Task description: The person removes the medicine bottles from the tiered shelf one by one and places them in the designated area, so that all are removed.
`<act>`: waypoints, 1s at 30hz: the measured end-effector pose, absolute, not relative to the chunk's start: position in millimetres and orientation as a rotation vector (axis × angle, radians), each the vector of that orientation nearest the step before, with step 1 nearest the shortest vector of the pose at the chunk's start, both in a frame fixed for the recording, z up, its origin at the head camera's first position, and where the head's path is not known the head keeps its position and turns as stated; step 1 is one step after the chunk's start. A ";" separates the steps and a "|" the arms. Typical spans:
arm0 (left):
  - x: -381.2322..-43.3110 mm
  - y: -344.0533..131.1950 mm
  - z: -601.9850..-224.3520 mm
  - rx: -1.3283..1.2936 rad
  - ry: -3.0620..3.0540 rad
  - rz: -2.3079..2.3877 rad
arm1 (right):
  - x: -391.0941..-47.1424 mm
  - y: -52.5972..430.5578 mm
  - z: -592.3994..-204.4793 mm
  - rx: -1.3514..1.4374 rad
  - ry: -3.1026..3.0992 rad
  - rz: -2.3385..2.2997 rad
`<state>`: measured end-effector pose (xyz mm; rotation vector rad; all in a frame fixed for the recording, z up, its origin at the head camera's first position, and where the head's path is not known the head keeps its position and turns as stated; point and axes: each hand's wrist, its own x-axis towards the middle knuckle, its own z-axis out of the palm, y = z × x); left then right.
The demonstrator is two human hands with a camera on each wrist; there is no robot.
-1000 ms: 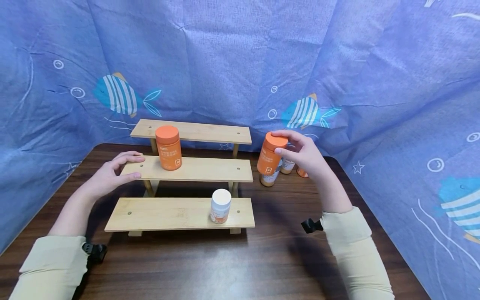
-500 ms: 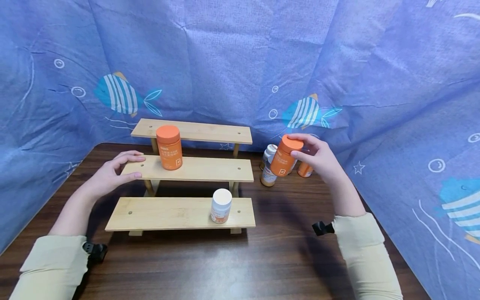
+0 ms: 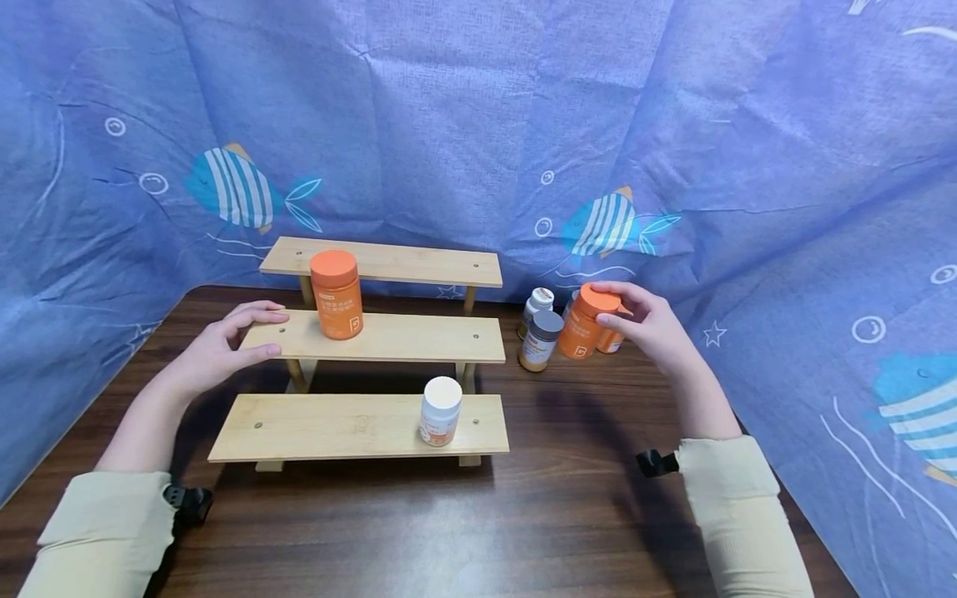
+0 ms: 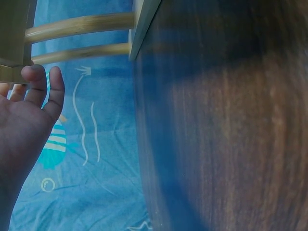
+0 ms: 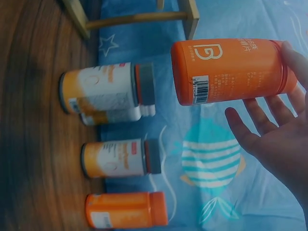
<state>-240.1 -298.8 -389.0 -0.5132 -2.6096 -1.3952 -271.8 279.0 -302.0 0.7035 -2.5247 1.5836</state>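
My right hand (image 3: 650, 328) holds an orange supplement bottle (image 3: 583, 328) by its cap, thumb in front and fingers behind. In the right wrist view this bottle (image 5: 226, 72) is raised above the table, with a white logo and barcode showing. My left hand (image 3: 232, 349) grips the left end of the middle board of a three-step wooden shelf (image 3: 411, 336). Its thumb lies along the front edge and its fingers over the top. A similar orange bottle (image 3: 340, 303) stands near the left on that board. On the lowest board, toward the right, is a small white bottle (image 3: 441, 411).
Right of the shelf stand a grey-capped bottle (image 3: 540, 342), a white-capped bottle (image 3: 537, 306) behind it, and another orange bottle (image 3: 611, 341). The right wrist view shows a second grey-capped bottle (image 5: 115, 159). A blue fish-print cloth (image 3: 449, 124) hangs behind the dark table (image 3: 359, 531).
My right hand has carried the orange bottle rightward and lower, uncovering the grey-capped and white-capped bottles. My left hand stays on the shelf.
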 end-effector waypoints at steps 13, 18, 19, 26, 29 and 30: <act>-242.2 -300.2 -391.5 -0.506 -2.611 -1.400 | -280.2 296.5 -329.9 0.564 -2.550 1.575; -242.8 -301.2 -392.2 -0.506 -2.610 -1.389 | -282.0 298.7 -338.2 0.509 -2.552 1.587; -242.8 -301.4 -392.3 -0.505 -2.610 -1.385 | -281.7 298.4 -339.3 0.489 -2.554 1.593; -242.8 -300.8 -392.2 -0.500 -2.614 -1.362 | -277.9 292.3 -343.7 0.393 -2.556 1.611; -242.5 -300.4 -391.8 -0.497 -2.614 -1.360 | -280.7 291.8 -349.0 0.371 -2.542 1.635; -242.5 -300.3 -391.6 -0.497 -2.614 -1.359 | -282.4 292.1 -351.5 0.364 -2.537 1.643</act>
